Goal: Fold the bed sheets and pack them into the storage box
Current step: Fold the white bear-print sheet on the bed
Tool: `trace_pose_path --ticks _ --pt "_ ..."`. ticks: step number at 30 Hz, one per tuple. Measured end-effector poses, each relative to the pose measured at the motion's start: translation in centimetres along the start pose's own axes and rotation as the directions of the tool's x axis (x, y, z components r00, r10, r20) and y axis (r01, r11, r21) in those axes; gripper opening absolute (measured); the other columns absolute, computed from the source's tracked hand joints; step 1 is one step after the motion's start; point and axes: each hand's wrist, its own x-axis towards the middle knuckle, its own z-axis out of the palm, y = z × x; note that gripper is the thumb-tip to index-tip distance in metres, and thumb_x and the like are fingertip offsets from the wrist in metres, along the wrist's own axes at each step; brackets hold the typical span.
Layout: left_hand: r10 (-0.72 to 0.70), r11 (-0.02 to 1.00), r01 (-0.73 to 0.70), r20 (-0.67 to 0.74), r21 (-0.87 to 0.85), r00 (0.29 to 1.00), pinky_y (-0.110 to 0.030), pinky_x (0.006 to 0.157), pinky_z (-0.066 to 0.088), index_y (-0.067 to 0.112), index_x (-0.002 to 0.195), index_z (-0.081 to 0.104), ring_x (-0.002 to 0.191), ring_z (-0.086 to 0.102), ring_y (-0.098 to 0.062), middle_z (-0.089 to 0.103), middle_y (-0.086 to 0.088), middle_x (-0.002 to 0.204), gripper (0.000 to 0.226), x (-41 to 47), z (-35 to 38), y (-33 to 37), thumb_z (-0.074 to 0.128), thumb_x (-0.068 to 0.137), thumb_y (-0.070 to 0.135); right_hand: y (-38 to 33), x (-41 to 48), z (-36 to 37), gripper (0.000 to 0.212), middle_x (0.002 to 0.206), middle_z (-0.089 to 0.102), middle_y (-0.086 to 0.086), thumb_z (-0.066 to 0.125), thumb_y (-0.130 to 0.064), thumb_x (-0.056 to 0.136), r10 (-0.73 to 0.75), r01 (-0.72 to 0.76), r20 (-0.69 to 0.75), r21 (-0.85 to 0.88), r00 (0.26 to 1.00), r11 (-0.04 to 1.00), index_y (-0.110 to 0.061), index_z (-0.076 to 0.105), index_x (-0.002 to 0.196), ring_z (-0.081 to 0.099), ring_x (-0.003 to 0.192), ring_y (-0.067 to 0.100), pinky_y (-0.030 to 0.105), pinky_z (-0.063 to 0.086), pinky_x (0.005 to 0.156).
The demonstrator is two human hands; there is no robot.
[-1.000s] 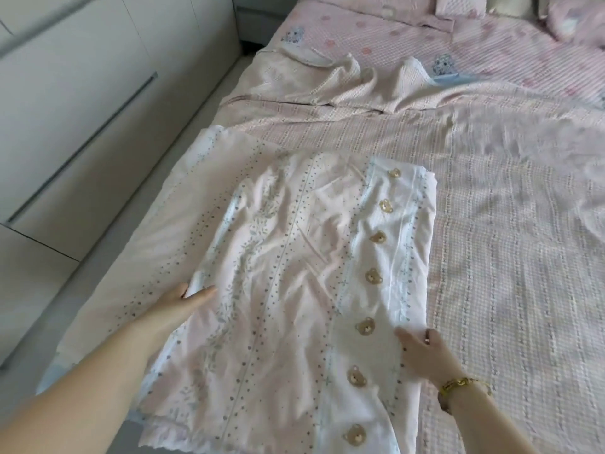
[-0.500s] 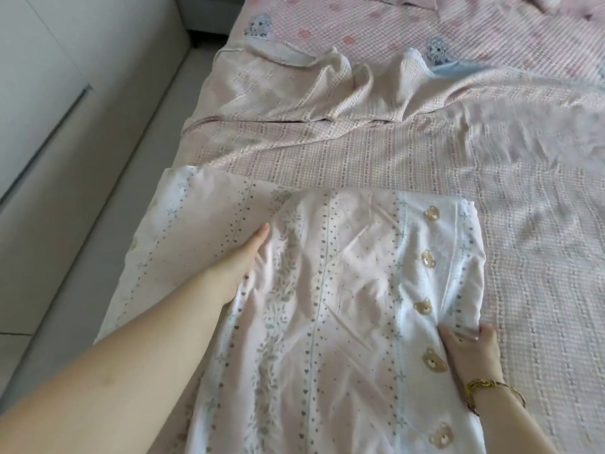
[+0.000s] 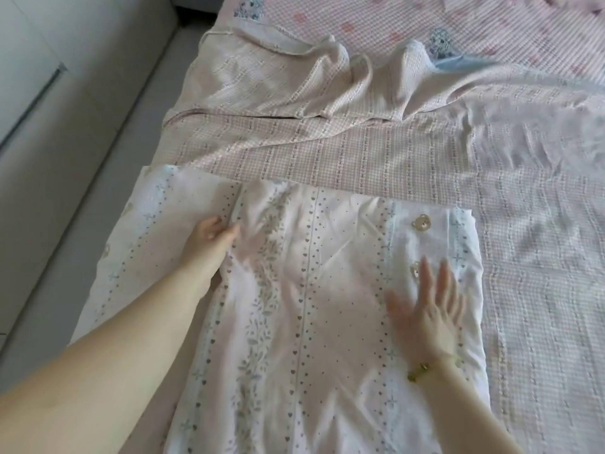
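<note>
Blurred right hand (image 3: pixel 425 312), seemingly flat on sheet (image 3: pixel 304 290)

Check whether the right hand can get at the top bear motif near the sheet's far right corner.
Probably yes. The right hand is open, fingers spread, on the folded sheet just short of the top bear motif, with only bare fabric between them.

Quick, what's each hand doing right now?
Left hand: pinching the folded edge of the sheet.
Right hand: open, flat on the sheet.
</note>
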Motion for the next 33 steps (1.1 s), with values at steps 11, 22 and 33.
trace_pose_path --ticks 11,22,33 --pt "-0.019 0.952 -0.013 0.101 0.305 0.995 -0.024 0.081 0.042 0.013 0.131 0.044 0.099 0.055 -0.016 0.056 0.001 0.121 0.052 -3.6 -0.8 -4.0 0.064 0.084 0.022 -3.8 3.9 4.8 0.062 0.153 -0.023 0.000 0.019 -0.050 0.096 -0.172 0.222 0.242 -0.195 0.955 0.955 -0.029 -0.010 0.147 -0.024 0.140 0.021 0.044 -0.020 0.110" --pt "0.114 0.843 -0.042 -0.101 0.536 0.988 -0.023 0.083 0.041 0.019 0.134 0.043 0.105 0.050 -0.017 0.048 -0.003 0.127 0.044 -7.2 -8.5 -8.0 0.053 0.091 0.017 -15.7 -1.2 8.1 0.074 0.143 -0.026 -0.003 -0.006 -0.055 0.073 -0.628 0.628 0.021 -0.073 0.778 0.775 -0.026 -0.011 0.142 -0.026 0.132 0.014 0.020 -0.040 0.093" --pt "0.349 0.790 -0.287 -0.013 0.543 0.937 -0.026 0.108 0.022 0.017 0.133 0.046 0.133 0.034 -0.021 0.035 -0.001 0.144 0.041 4.0 -16.1 -6.7 0.048 0.093 0.012 -21.3 -1.5 16.1 0.065 0.149 -0.007 0.003 0.001 -0.053 0.081 -0.509 0.495 0.054 -0.339 0.859 0.800 -0.024 -0.001 0.139 -0.008 0.140 0.017 0.036 -0.029 0.106"
